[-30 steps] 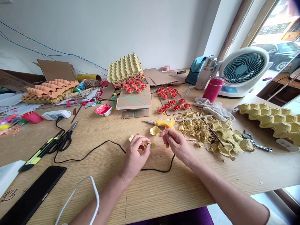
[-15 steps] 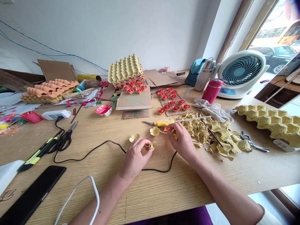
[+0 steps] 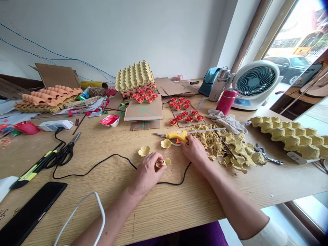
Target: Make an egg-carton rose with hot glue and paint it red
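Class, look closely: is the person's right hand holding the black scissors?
No, the right hand is on the yellow glue gun; the black scissors lie apart, far to the left.

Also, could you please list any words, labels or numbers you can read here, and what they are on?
Nothing reads clearly.
Black handwriting on the table, lower left: cut off, illegible.
Power strip: any markings too small.
Glue gun in the right hand: no legible label.
Paper flower in the left hand: blank.

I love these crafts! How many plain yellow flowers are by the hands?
3: one flower in the left hand, one lying just beyond it, one beside the glue gun. Scraps may hide more.
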`<state>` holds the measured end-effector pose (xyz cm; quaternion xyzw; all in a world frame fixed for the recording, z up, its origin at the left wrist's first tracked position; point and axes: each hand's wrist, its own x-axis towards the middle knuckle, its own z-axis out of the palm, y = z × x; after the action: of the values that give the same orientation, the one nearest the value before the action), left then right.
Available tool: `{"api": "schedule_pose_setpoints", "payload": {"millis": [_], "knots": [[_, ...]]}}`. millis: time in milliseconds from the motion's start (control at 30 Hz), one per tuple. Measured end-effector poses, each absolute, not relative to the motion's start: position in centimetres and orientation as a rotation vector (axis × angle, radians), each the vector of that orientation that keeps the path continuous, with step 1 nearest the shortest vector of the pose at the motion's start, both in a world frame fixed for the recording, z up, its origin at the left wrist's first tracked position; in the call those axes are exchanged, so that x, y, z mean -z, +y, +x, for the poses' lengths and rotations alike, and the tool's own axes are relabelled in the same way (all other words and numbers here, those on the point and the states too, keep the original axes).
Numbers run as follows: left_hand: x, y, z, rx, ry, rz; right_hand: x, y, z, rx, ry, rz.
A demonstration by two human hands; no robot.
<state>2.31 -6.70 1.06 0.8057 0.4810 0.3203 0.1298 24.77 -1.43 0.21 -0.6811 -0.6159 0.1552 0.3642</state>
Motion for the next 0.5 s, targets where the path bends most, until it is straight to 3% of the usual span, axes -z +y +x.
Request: {"api": "schedule_pose_setpoints", "payload": {"millis": [267, 500], "knots": [[-0.5, -6.4, 2.2, -0.982, 1.386, 2.284, -2.9, -2.1, 25.6, -0.753, -1.346, -1.409], [-1.0, -6.2, 2.1, -1.193, 1.378, 2.049, -4.9, -4.1, 25.0, -1.582, -1.020, -0.749]]}}
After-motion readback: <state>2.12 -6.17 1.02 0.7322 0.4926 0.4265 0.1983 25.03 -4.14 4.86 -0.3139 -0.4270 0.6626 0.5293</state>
